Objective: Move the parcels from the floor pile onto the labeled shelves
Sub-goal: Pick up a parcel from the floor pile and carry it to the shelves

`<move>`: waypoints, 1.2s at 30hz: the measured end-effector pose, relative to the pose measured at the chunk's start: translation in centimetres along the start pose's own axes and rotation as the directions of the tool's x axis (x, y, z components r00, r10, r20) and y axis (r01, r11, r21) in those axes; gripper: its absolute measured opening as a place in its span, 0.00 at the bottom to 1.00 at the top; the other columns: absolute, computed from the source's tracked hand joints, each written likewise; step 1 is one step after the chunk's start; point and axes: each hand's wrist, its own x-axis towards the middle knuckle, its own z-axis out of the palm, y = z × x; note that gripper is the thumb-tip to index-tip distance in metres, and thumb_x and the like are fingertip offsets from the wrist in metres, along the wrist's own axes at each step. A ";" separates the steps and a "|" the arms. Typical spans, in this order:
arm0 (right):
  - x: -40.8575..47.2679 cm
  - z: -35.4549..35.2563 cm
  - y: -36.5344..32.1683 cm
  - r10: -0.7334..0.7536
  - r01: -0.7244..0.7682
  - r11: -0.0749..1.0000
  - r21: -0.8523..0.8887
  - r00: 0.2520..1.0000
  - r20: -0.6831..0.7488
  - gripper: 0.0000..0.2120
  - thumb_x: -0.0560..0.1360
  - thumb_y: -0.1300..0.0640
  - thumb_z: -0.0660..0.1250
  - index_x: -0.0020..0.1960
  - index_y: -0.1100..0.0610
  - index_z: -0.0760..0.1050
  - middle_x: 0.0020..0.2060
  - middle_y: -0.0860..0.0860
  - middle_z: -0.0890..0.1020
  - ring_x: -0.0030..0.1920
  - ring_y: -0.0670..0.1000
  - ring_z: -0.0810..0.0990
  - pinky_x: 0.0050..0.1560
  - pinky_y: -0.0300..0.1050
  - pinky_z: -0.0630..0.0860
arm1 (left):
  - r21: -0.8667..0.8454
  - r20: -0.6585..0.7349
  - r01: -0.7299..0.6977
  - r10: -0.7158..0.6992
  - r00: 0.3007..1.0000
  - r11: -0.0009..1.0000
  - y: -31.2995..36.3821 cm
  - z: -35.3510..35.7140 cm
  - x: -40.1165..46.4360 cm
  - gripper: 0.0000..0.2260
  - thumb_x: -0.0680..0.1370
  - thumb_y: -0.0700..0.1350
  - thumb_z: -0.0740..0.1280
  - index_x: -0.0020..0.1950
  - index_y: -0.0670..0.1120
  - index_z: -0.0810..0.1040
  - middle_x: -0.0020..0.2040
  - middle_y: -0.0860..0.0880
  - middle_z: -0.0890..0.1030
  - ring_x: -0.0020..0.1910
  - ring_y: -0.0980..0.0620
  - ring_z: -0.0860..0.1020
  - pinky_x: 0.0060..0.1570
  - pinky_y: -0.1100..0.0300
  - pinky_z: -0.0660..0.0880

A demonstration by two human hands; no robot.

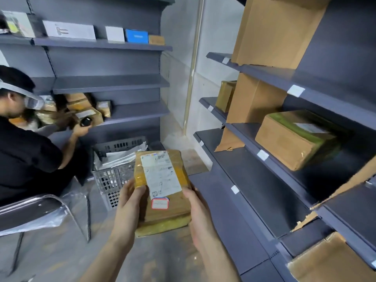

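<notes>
Brown taped parcel (162,192), its white label's print too blurred to read, gripped by both hands, left (130,202) and right (198,212).

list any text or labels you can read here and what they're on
None can be read.
Parcel, held in both hands: white shipping label print too blurred.
Red-bordered sticker on the parcel: looks blank.
White shelf-edge tags: too small.
Blue box on the top shelf: lettering blurred.

Parcel stockroom: grey labelled shelving (270,78), cardboard boxes (293,139), crate (109,180).
</notes>
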 end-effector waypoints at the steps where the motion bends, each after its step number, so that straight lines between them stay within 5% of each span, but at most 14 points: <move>1: 1.3 0.2 -0.1 0.009 -0.009 1.000 0.001 1.000 -0.001 0.16 0.74 0.42 0.70 0.61 0.40 0.81 0.56 0.40 0.86 0.62 0.45 0.81 0.63 0.51 0.76 | 0.002 0.008 0.009 -0.009 1.000 1.000 0.1 0.2 1.3 0.15 0.79 0.47 0.66 0.66 0.54 0.73 0.59 0.51 0.82 0.57 0.50 0.81 0.55 0.54 0.75; 3: 3.7 0.7 -0.4 0.024 -0.024 1.000 0.001 1.000 0.008 0.21 0.69 0.39 0.71 0.61 0.39 0.81 0.57 0.41 0.85 0.63 0.48 0.81 0.67 0.56 0.75 | 0.005 0.025 0.021 -0.021 0.999 1.000 0.3 0.7 3.7 0.14 0.79 0.47 0.66 0.65 0.54 0.74 0.59 0.51 0.83 0.57 0.51 0.81 0.55 0.55 0.75; 7: 8.3 2.3 -0.9 0.023 -0.023 0.999 0.036 1.000 -0.002 0.20 0.73 0.41 0.70 0.64 0.43 0.80 0.56 0.47 0.86 0.59 0.52 0.84 0.56 0.54 0.82 | -0.002 0.050 0.030 -0.030 0.998 1.000 1.3 1.3 8.7 0.14 0.79 0.46 0.66 0.65 0.53 0.74 0.58 0.51 0.82 0.55 0.52 0.81 0.53 0.57 0.75; 11: 12.8 4.4 -1.3 -0.019 0.022 0.998 0.056 0.999 -0.042 0.24 0.71 0.40 0.71 0.65 0.46 0.80 0.57 0.50 0.86 0.59 0.54 0.85 0.64 0.61 0.79 | 0.012 0.119 0.027 -0.028 0.992 1.000 2.5 1.5 14.1 0.15 0.79 0.47 0.66 0.66 0.52 0.73 0.59 0.51 0.81 0.55 0.53 0.80 0.47 0.60 0.75; 16: 16.9 7.3 -2.4 -0.035 0.047 0.995 0.091 0.991 -0.125 0.18 0.75 0.43 0.69 0.63 0.47 0.81 0.56 0.50 0.87 0.57 0.53 0.85 0.63 0.59 0.79 | 0.082 0.229 0.046 -0.064 0.971 0.996 3.8 1.2 21.0 0.16 0.79 0.49 0.66 0.67 0.54 0.73 0.60 0.51 0.81 0.56 0.52 0.80 0.50 0.58 0.75; 20: 18.7 8.8 -2.4 -0.058 0.091 0.989 0.113 0.963 -0.265 0.14 0.77 0.46 0.69 0.62 0.45 0.82 0.55 0.46 0.87 0.59 0.50 0.85 0.63 0.56 0.79 | 0.128 0.300 0.070 -0.106 0.948 0.989 4.3 2.0 24.4 0.07 0.80 0.46 0.65 0.57 0.53 0.77 0.51 0.51 0.82 0.48 0.54 0.80 0.43 0.60 0.74; 22: 18.9 8.6 -2.3 -0.067 0.119 0.983 0.142 0.943 -0.326 0.14 0.78 0.49 0.69 0.63 0.48 0.82 0.54 0.48 0.87 0.57 0.51 0.86 0.57 0.51 0.82 | 0.146 0.347 0.110 -0.155 0.925 0.983 3.7 2.9 25.7 0.04 0.81 0.45 0.64 0.54 0.51 0.77 0.46 0.52 0.82 0.41 0.58 0.81 0.37 0.63 0.75; 25: 19.5 7.4 -2.1 -0.076 0.147 0.977 0.153 0.917 -0.391 0.14 0.79 0.51 0.68 0.63 0.52 0.81 0.53 0.51 0.88 0.53 0.51 0.87 0.46 0.44 0.83 | 0.190 0.419 0.178 -0.244 0.875 0.966 2.7 4.8 27.1 0.12 0.80 0.45 0.64 0.62 0.44 0.75 0.50 0.46 0.82 0.39 0.58 0.81 0.34 0.65 0.76; 29: 21.5 5.4 -1.7 -0.029 0.129 0.977 0.168 0.867 -0.497 0.18 0.75 0.47 0.69 0.63 0.50 0.81 0.57 0.50 0.86 0.58 0.53 0.85 0.63 0.54 0.79 | 0.263 0.453 0.183 -0.289 0.843 0.947 1.4 7.8 28.7 0.07 0.80 0.44 0.64 0.57 0.46 0.76 0.46 0.47 0.82 0.33 0.59 0.81 0.29 0.68 0.76; 36: 24.0 2.2 -1.5 0.039 0.118 0.959 0.257 0.845 -0.534 0.15 0.79 0.48 0.67 0.64 0.50 0.80 0.56 0.51 0.87 0.57 0.53 0.85 0.60 0.51 0.80 | 0.359 0.459 0.189 -0.349 0.817 0.914 -0.3 12.7 31.2 0.13 0.74 0.49 0.69 0.58 0.49 0.79 0.52 0.42 0.85 0.49 0.42 0.83 0.54 0.46 0.79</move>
